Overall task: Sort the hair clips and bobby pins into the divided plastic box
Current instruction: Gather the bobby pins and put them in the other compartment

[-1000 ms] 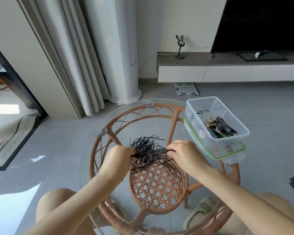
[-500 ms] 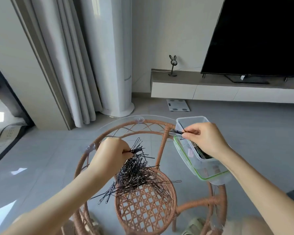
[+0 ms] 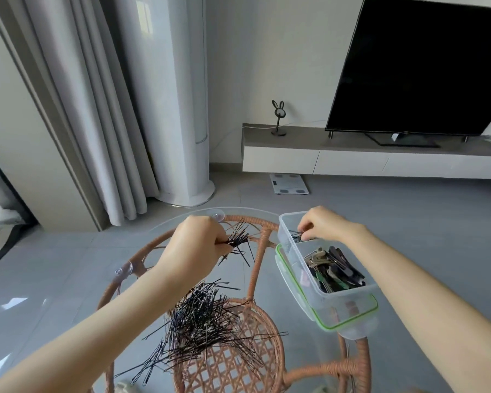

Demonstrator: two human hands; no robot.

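While left hand [image 3: 193,251] and right hand [image 3: 326,225] pinch bobby pins [image 3: 238,241], a heap [image 3: 207,316] litters the glass table [image 3: 142,251].

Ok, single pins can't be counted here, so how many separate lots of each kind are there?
Bobby pin lots: 3 (pile on the glass table, bunch in the left hand, small bunch pinched by the right hand in the box's far compartment).
Hair clip lots: 1 (near compartment).
Total: 4.
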